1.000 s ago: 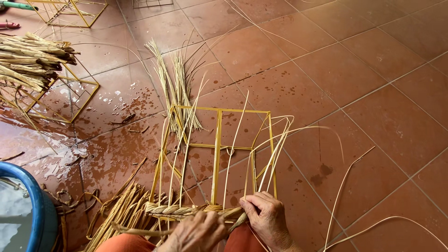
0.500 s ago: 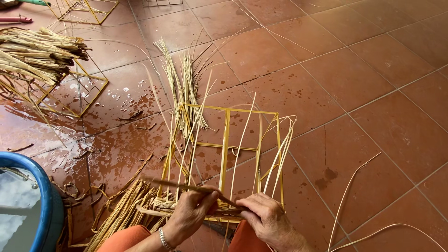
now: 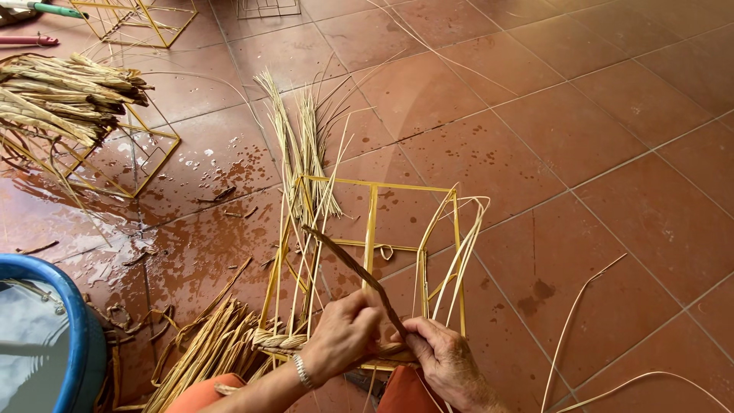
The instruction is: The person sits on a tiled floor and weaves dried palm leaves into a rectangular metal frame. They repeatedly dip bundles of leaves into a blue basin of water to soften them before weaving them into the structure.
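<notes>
Since half a second ago, my left hand (image 3: 344, 336) has lifted the dark flat strand (image 3: 355, 274) so it slants up and away over the yellow wire frame (image 3: 372, 229). Both hands are closed: the left grips the strand, the right hand (image 3: 443, 359) pinches it just beside the left, at the frame's near edge. Pale straw-coloured reeds (image 3: 306, 153) run up the frame beyond my left hand, a braided row (image 3: 275, 340) touching it. A blue tub (image 3: 73, 321) sits far left on the wet tiled floor (image 3: 581, 153).

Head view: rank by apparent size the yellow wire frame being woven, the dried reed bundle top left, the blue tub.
1. Yellow wire frame
2. Dried reed bundle
3. Blue tub, though cropped by the edge and nearest the camera, so its rank is unsure.
</notes>
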